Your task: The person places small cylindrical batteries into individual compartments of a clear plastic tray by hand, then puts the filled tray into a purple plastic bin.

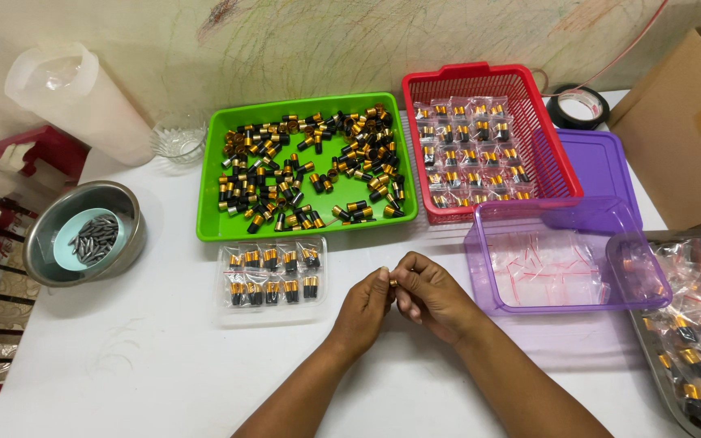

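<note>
Both hands met low over the white worktop (148, 357) | left hand (364, 311) and right hand (432, 298) fingers pinched on one small gold-and-black piece (393, 283) | best kept level, gripped lightly, near the green tray (212, 174) and flat bagged pieces (273, 273).

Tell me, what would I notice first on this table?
Probably the bright green tray in the middle, heaped with little black-and-gold caps. Right of it sits a red basket with bagged caps in rows. Near the front, the left hand and right hand pinch one small piece together.
</note>
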